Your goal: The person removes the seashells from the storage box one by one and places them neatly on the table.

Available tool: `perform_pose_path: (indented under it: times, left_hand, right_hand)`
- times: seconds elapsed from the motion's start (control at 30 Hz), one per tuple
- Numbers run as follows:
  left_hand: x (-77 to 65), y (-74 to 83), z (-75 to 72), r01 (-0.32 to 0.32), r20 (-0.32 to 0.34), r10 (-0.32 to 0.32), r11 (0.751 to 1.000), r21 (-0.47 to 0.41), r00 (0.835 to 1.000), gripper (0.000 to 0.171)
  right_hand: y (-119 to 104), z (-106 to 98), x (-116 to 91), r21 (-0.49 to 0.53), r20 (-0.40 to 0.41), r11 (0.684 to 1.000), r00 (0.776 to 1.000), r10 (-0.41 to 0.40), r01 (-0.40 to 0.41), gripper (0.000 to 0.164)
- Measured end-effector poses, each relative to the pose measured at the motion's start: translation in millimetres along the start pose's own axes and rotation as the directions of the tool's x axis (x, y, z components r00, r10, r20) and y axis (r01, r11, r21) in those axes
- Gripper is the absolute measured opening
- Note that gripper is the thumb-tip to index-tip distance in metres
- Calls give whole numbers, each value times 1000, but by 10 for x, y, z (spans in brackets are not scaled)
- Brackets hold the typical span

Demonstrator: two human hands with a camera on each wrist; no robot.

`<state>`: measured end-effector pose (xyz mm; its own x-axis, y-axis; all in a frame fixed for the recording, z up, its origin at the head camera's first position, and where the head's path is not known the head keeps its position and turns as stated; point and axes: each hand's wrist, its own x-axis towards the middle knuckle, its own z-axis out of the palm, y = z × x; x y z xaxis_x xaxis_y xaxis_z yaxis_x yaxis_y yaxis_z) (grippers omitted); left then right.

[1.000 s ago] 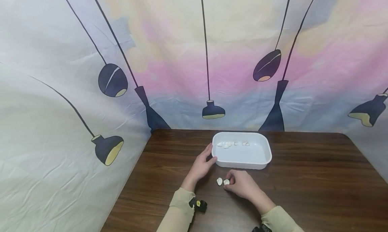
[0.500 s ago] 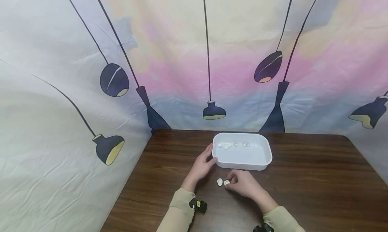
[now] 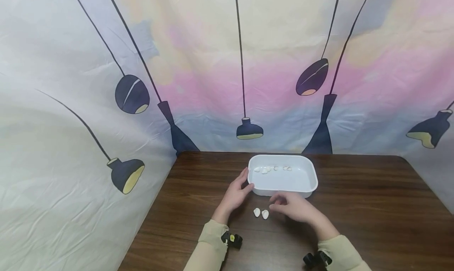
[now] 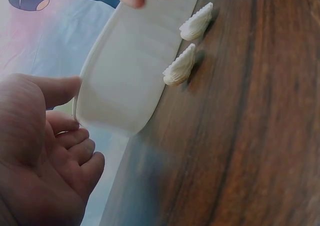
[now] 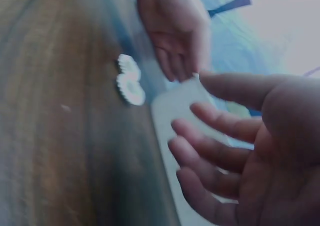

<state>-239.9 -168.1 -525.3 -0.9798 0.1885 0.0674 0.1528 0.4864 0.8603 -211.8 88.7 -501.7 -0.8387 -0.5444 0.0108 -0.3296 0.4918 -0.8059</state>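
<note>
Two white seashells, a left one (image 3: pixel 257 212) and a right one (image 3: pixel 265 214), lie side by side on the brown table in front of a white plastic tray (image 3: pixel 283 193). Their ridged edges show in the left wrist view, the nearer shell (image 4: pixel 180 68) beside the farther one (image 4: pixel 197 22). My left hand (image 3: pixel 235 193) holds the tray's left front corner, thumb and index finger at its rim. Just right of the shells, my right hand (image 3: pixel 292 206) hovers before the tray's front wall. Its fingers are loosely bent and hold nothing in the right wrist view.
Several small pale shells (image 3: pixel 264 170) lie in a rough row along the back of the tray floor. The wooden table (image 3: pixel 361 208) ends at a painted cloth backdrop (image 3: pixel 213 133). Each wrist wears a black camera (image 3: pixel 232 239).
My right hand has let go of the right-hand shell and moved up and to the right. The shell stays on the table. My left hand keeps its place at the tray.
</note>
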Motion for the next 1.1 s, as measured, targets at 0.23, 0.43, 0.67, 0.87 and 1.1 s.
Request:
perform_pose_path:
  times: [0.23,0.43,0.67,0.87,1.1]
  left_hand:
    - [32,3,47,-4,-1,4,1000,6,1000,65]
    - [43,5,39,-2,-2,2,1000,7,1000,65]
    - [56,-18,-3,-11,0,11,1000,22,1000,66]
    - [30,-23,-16,-11,6,11,1000,24,1000,66]
    - [17,-10,-19,-3,5,3,1000,29,1000,65]
  right_hand:
    - [-11,-266,25,49,-114,996,991,-71,77,24]
    - [-14,-320,193,-14,-283,999,958,-53,51,18]
    - [44,-289,507,-122,-183,991,980,-80,58,18]
    - [120,-274,752,-142,-104,990,994,-31,16,22]
    - [240,-240,979,-84,-108,995,993,52,-61,25]
